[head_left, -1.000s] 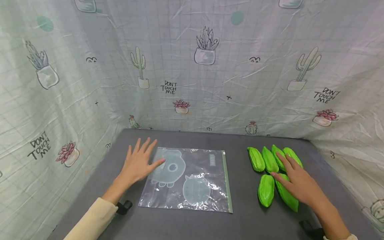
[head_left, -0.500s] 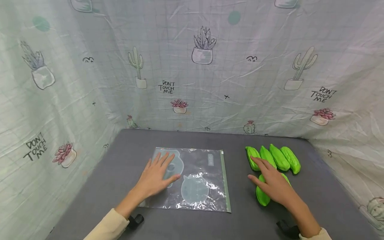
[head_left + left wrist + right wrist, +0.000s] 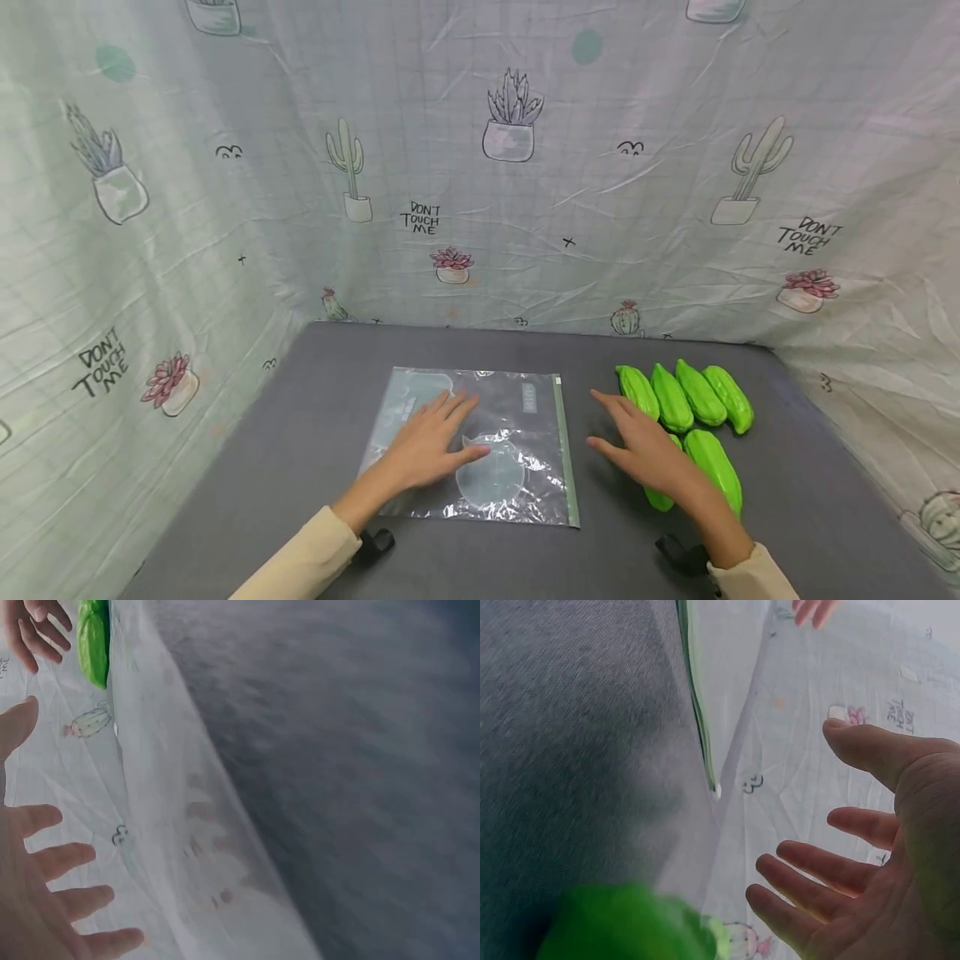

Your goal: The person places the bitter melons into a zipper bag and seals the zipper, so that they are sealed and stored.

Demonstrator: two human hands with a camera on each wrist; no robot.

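A clear plastic zip bag [image 3: 517,442] lies flat on the table, printed with pale cartoon shapes. Its green zip strip [image 3: 566,450] runs down the right side, with a small white slider at the far end. Above the bag's left half my left hand [image 3: 427,446] spreads its fingers, holding nothing. My right hand [image 3: 648,450], also holding nothing, hovers with straight fingers between the bag and several bright green ridged gourds [image 3: 701,392]; it partly covers a near one. In the right wrist view a blurred gourd [image 3: 626,926] sits below the right fingers.
The dark grey table [image 3: 480,562] is enclosed at the back and sides by a pale curtain [image 3: 570,192] printed with cactus pots. Each wrist wears a black strap mount, the left mount [image 3: 375,546] close over the table's near part.
My left hand has moved right, from the bag's left edge to over the bag. My right hand has moved left, off most of the gourds. Bag and gourds stay in place.
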